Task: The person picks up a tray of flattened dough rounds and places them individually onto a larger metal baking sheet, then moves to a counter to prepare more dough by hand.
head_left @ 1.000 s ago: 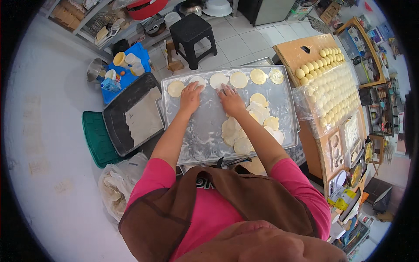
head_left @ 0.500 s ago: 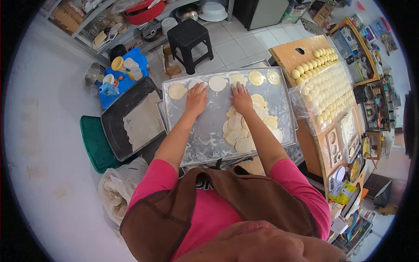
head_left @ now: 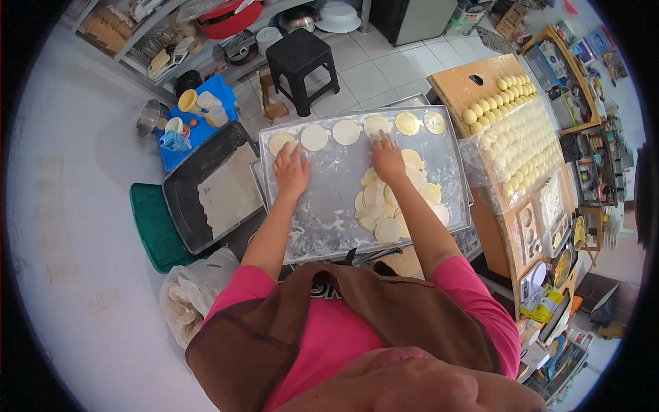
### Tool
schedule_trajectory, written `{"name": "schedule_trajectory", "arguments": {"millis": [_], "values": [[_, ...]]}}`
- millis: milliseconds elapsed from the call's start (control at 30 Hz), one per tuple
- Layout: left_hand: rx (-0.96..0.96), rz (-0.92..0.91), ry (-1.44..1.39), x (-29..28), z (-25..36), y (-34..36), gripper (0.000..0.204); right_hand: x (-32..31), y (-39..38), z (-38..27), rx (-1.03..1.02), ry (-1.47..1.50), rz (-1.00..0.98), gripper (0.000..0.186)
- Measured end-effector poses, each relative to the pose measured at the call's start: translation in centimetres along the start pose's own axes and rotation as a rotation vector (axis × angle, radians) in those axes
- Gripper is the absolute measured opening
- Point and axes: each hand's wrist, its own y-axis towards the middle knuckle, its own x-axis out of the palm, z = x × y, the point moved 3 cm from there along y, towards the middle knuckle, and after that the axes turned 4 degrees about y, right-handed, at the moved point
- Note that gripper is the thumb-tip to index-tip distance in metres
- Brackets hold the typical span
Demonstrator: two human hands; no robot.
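A floured metal tray (head_left: 329, 206) lies in front of me with a row of flat round dough discs (head_left: 346, 131) along its far edge and a loose pile of discs (head_left: 388, 202) at its right. My left hand (head_left: 291, 172) lies flat on the tray, fingertips touching the far-left disc (head_left: 280, 142). My right hand (head_left: 386, 156) lies flat too, fingertips at a disc in the row (head_left: 377, 125), just above the pile. Neither hand grips anything.
A dark tray of flour (head_left: 213, 189) sits to the left on a green crate (head_left: 154, 226). A wooden board with rows of dough balls (head_left: 508, 137) under plastic stands to the right. A black stool (head_left: 300, 58) and a blue tray of cups (head_left: 195, 117) are beyond.
Both hands have slid farther along the tray toward the row of discs at its far edge. The left hand now touches the far-left disc.
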Motion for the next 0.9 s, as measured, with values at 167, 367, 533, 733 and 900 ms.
{"name": "schedule_trajectory", "arguments": {"millis": [167,367,533,733,900], "values": [[-0.005,-0.045,0.015,0.2,-2.0,-0.1,0.053,1.9,-0.2,-4.2,-0.171,0.023,-0.062,0.055],[-0.042,-0.077,0.041,0.0,-1.7,0.4,0.055,2.1,0.1,-5.7,-0.105,0.006,-0.149,0.054],[0.11,0.001,-0.007,0.0,0.6,0.3,0.055,0.4,-0.8,-5.3,-0.074,0.011,-0.109,0.053],[0.253,-0.174,-0.009,1.5,2.1,0.9,0.056,-1.9,-5.1,1.9,0.131,0.042,0.004,0.059],[0.285,-0.113,-0.154,0.9,5.5,-0.3,0.07,-4.2,-10.4,7.8,0.559,0.089,-0.015,0.095]]}}
